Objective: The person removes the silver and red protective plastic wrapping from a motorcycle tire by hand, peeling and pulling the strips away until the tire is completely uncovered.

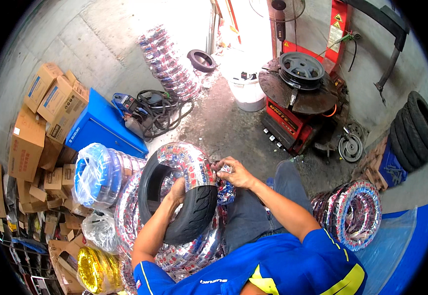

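A black scooter tire (194, 211) stands tilted in front of me, its upper right part covered with a printed, shiny wrapping strip (187, 160). The lower part of its tread is bare rubber. My left hand (176, 191) reaches into the tire's opening, its fingers curled at the inner edge and partly hidden. At the tire's right side, my right hand (237, 173) has its fingers closed on a bunched length of the same strip. Beneath the tire lies a stack of wrapped tires (189, 258).
Blue and gold wrapped tires (93, 270) and cardboard boxes (27, 142) crowd the left, beside a blue cabinet (103, 128). Ahead stand a tall tire stack (167, 61), a white bucket (247, 93) and a red tire-changing machine (285, 123). More wrapped tires (344, 216) lie right.
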The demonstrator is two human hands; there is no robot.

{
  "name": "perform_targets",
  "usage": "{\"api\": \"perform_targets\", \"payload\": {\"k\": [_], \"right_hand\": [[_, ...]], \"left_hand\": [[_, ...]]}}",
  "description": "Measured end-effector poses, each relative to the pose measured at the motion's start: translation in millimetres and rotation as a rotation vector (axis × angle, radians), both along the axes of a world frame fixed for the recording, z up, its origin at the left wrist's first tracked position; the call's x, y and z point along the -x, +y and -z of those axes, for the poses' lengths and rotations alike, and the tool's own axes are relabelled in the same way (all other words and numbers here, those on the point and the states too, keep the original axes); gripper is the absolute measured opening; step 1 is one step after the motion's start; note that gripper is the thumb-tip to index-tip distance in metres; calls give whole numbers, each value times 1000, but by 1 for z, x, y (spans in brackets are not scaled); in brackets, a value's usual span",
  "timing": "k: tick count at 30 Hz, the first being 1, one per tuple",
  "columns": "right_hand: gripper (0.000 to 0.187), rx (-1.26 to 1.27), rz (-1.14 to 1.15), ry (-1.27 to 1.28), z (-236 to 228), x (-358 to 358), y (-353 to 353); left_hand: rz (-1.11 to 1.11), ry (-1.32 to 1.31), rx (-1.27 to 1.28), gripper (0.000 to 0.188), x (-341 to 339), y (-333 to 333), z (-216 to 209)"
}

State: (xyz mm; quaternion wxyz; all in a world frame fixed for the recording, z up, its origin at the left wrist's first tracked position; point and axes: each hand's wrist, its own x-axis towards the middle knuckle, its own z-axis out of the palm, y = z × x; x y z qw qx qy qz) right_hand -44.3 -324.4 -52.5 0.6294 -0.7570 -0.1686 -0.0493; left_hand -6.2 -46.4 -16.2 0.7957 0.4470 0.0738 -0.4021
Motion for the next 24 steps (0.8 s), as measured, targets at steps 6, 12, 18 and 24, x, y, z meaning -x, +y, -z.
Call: {"api": "perform_targets", "payload": {"k": [6, 12, 18, 24], "right_hand": [[27, -327, -161, 425, 0, -6, 4], [18, -467, -201, 368, 5, -8, 18], [22, -14, -113, 90, -27, 12, 13], [31, -98, -62, -59, -24, 54, 12]], "left_hand": [[-17, 2, 4, 29, 1, 6, -1], [87, -415, -446, 31, -2, 7, -18], [62, -559, -779, 27, -1, 41, -73], [-130, -856, -1007, 31, -3, 10, -140]]}}
